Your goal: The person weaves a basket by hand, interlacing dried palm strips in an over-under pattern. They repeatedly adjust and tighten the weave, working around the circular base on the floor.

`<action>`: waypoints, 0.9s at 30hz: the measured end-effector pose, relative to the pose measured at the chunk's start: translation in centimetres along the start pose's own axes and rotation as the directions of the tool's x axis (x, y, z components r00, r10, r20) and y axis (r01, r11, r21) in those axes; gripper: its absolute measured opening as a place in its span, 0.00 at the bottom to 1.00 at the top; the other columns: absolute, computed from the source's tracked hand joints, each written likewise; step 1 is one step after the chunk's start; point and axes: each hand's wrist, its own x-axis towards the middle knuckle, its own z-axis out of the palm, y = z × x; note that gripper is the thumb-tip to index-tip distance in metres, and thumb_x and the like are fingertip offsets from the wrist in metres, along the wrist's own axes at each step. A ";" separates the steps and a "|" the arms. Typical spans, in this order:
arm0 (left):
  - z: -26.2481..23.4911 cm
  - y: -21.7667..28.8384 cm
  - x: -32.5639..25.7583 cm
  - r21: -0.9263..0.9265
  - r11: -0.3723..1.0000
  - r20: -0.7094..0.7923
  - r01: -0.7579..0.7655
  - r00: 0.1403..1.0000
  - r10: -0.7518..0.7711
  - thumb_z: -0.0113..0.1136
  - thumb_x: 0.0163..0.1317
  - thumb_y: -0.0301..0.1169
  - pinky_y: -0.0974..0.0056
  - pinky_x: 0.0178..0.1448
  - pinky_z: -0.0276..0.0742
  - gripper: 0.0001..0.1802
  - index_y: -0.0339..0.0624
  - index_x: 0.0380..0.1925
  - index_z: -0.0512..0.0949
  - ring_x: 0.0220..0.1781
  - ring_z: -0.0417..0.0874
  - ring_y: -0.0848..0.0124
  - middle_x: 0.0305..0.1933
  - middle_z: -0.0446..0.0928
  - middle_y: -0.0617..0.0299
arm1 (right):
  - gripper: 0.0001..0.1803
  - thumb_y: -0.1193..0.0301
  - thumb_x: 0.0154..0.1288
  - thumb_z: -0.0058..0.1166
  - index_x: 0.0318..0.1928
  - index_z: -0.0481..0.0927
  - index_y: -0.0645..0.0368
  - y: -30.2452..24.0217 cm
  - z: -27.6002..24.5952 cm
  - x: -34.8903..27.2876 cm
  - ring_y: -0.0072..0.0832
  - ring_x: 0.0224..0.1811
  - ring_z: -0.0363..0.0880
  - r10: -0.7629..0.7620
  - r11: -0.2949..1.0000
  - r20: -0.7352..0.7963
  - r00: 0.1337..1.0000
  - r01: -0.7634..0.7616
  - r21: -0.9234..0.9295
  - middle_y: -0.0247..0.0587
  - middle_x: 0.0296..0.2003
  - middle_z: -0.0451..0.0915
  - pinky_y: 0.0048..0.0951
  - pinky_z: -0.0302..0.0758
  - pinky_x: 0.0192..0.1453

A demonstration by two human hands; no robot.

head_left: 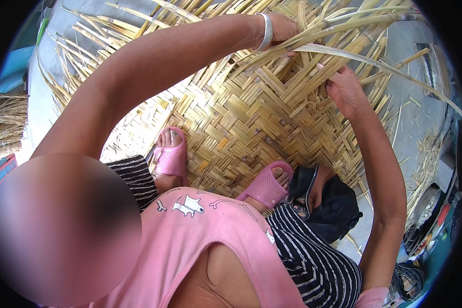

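A mat (226, 118) of split straw-coloured reed strips spreads under my feet, woven in a diagonal pattern with long loose ends at its far side. My left hand (281, 32), with a pale bangle at the wrist, is closed around a bunch of strips (339, 32) at the mat's far edge. These strips partly hide its fingers. Just to the right, my right hand (346, 91) pinches the edge of a flat band of strips (313, 82) between thumb and fingers. One pale strip (380, 62) arches from near my left hand out past the right one.
My feet in pink slippers (170, 159) stand on the mat. A black cloth bundle (336, 208) lies by my right foot. Reed scraps (421, 154) litter the grey floor at right. Dry stalks (7, 123) are piled at far left, near a blue object (18, 69).
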 end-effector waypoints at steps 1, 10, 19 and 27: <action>-0.1 -0.1 0.2 0.005 1.000 0.017 -0.005 1.000 0.005 0.56 0.60 0.28 0.75 0.25 0.80 0.09 0.35 0.38 0.79 0.23 0.80 0.75 0.30 0.80 0.57 | 0.16 0.74 0.60 0.55 0.50 0.72 0.61 0.1 -0.1 0.1 0.26 0.48 0.74 -0.015 1.000 0.003 1.000 0.015 0.000 0.36 0.46 0.76 0.28 0.69 0.56; -0.3 -1.0 0.3 -0.048 0.999 0.076 -0.020 0.997 0.024 0.55 0.59 0.25 0.74 0.25 0.81 0.09 0.35 0.40 0.78 0.27 0.83 0.74 0.31 0.81 0.54 | 0.21 0.76 0.60 0.54 0.54 0.68 0.64 -0.6 0.2 -0.1 0.27 0.51 0.74 0.022 0.996 0.008 1.000 -0.021 -0.091 0.40 0.49 0.74 0.29 0.69 0.58; -0.6 -0.8 0.2 -0.087 0.994 0.044 0.067 0.997 -0.063 0.56 0.59 0.25 0.71 0.24 0.81 0.06 0.34 0.36 0.77 0.24 0.83 0.70 0.27 0.80 0.52 | 0.20 0.77 0.59 0.53 0.53 0.70 0.62 -0.1 0.0 -0.4 0.27 0.49 0.74 -0.037 0.999 0.038 0.999 0.037 0.009 0.37 0.48 0.75 0.30 0.70 0.55; -1.5 -0.3 -0.2 -0.144 0.982 -0.015 -0.124 0.992 0.124 0.57 0.59 0.26 0.68 0.31 0.82 0.05 0.36 0.34 0.78 0.29 0.83 0.70 0.30 0.81 0.55 | 0.15 0.79 0.60 0.47 0.49 0.71 0.62 1.1 -0.2 0.2 0.27 0.48 0.74 -0.068 0.998 -0.193 0.979 0.070 0.006 0.36 0.46 0.76 0.29 0.71 0.54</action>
